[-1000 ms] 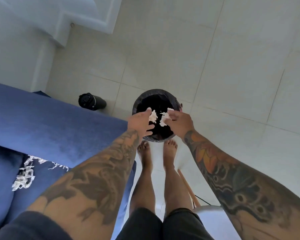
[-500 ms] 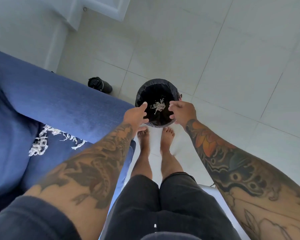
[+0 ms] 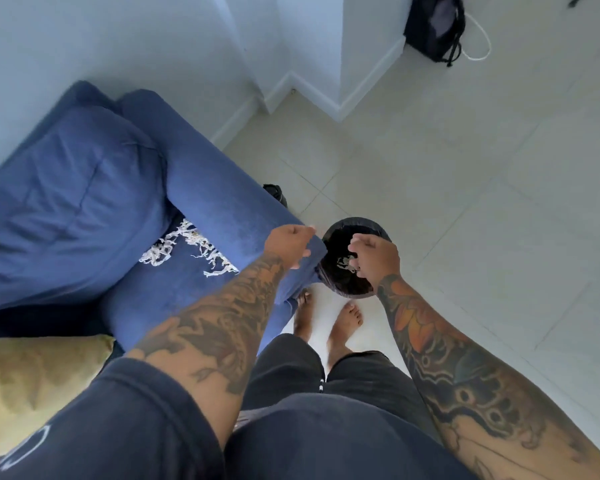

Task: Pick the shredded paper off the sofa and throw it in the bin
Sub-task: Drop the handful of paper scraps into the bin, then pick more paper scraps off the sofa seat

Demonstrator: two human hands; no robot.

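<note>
Over the bin (image 3: 352, 226), my right hand (image 3: 374, 258) and left hand (image 3: 290, 242) hang loosely curled, empty; shredded paper (image 3: 187, 249) remains on sofa (image 3: 84, 202).

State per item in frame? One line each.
Bin: open, bag-lined, some shreds inside.
Shredded paper: pile still on sofa seat.
Left hand: loosely curled, empty, above sofa arm.
Right hand: curled over bin, contents unclear.
Backpack: on floor by wall.

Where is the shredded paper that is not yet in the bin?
In the head view, the shredded paper lies on the blue sofa seat at left, beside the armrest, left of the left hand and the bin.
</note>
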